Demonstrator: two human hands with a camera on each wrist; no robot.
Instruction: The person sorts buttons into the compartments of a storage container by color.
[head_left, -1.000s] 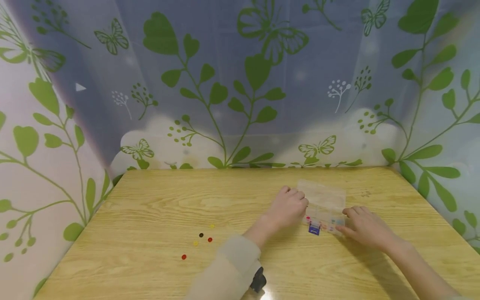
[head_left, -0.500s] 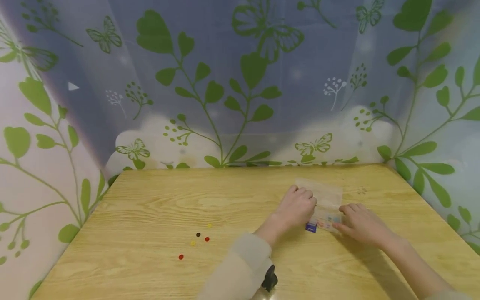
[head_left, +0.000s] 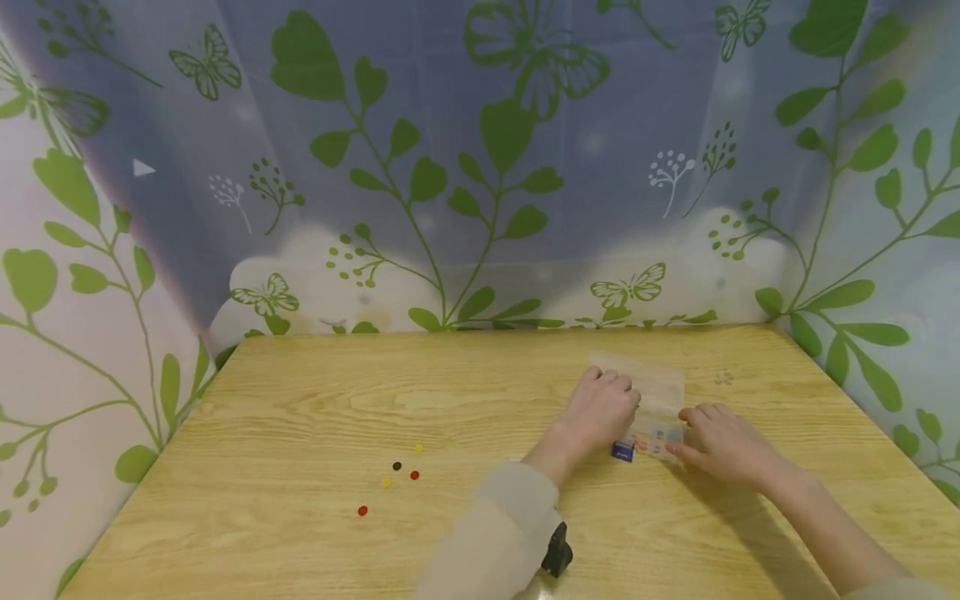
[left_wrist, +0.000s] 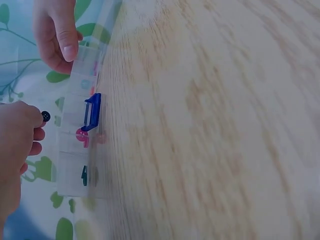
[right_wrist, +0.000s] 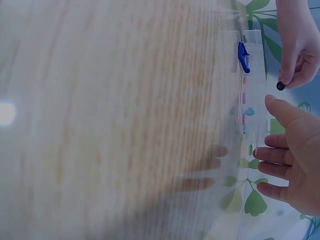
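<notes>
The back of the scene is filled by a blue-and-white cloth printed with green leaves (head_left: pixel 375 217), and below it a wood-grained table (head_left: pixel 300 400) is spread. On its right side a clear plastic compartment box (head_left: pixel 660 392) is being flanked by two hands, its lid apparently folded back. The right hand (head_left: pixel 723 442) is held at the box's right end, fingers extended and apart, nothing gripped. By the left hand (head_left: pixel 600 408) a small black round button (left_wrist: pixel 46 116) is pinched, thumb and finger together on it, close to the box but not in a compartment. At the front, a blue plastic latch (head_left: pixel 622 451) is seen. Filling is judged partway: pink pieces (left_wrist: pixel 82 136) and others are already housed inside, while two red discs (head_left: pixel 415 475), two yellow ones and a black one are left loose on the table.
</notes>
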